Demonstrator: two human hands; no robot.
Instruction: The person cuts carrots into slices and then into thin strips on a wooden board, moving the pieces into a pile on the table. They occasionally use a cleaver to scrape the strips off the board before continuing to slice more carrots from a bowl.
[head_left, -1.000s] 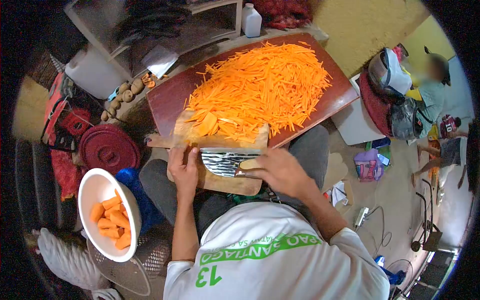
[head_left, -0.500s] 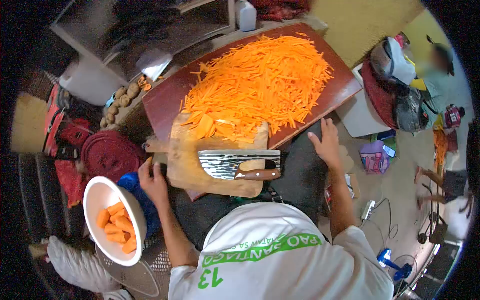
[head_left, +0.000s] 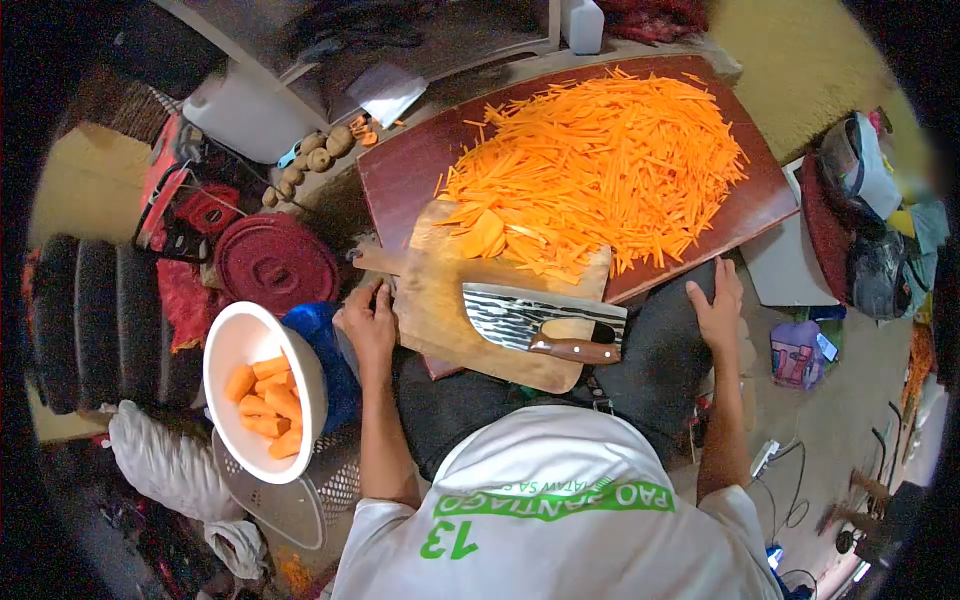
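My left hand (head_left: 366, 325) rests beside the left edge of a wooden chopping board (head_left: 432, 310), its fingers loosely bent and slightly apart with nothing visible in them. On the other side, my right hand (head_left: 718, 308) lies on my dark-clothed knee, thumb and fingers apart, close to the red board's edge. A cleaver (head_left: 500, 318) with a patterned blade and brown handle lies flat on the chopping board. Carrot slices (head_left: 482, 236) sit at that board's far end. Beyond them, a large heap of carrot strips (head_left: 610, 165) covers much of the red board (head_left: 400, 180).
To the left, a white bowl (head_left: 213, 390) holds several peeled carrot pieces (head_left: 266, 390). Behind it are a dark red lid (head_left: 275, 262) and potatoes (head_left: 318, 158). A purple bag (head_left: 795, 355) and a power strip (head_left: 765, 457) lie on the floor at right.
The view has swung, so the boards, cleaver and bowl appear shifted, mostly rightward. My left hand's fingers are more bent and nearer the chopping board. The cleaver stays lying on the board.
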